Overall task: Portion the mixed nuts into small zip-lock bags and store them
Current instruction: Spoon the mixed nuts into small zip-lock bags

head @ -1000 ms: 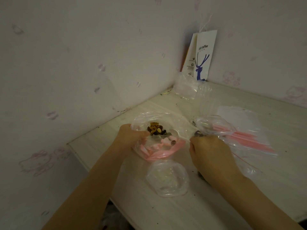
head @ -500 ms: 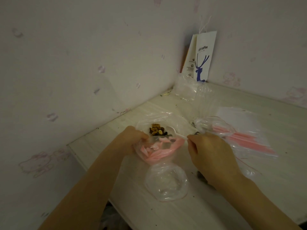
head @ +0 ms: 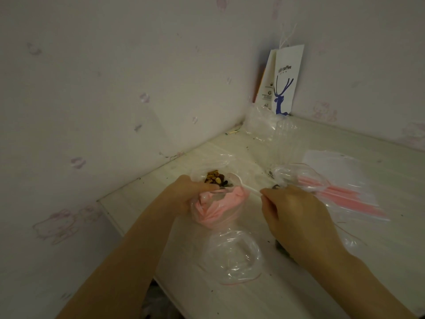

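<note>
No small bag looks filled yet. Your left hand [head: 184,194] grips a pink-topped bag [head: 220,206] just beside the nuts [head: 213,177] on the table [head: 379,249]. Your right hand [head: 296,215] pinches a spoon [head: 246,187] pointed at them. By my judgement, scooping, sealing and storing are all left.

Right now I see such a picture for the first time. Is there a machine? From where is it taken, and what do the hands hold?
No machine: a person works with bare hands, and one camera worn on the head looks down at them. The left hand grips a small bag with a pink strip. The right hand pinches a white spoon, its bowl beside the nuts in a clear bag. On the table lie spare bags with pink strips; a paper bag stands in the corner.
</note>
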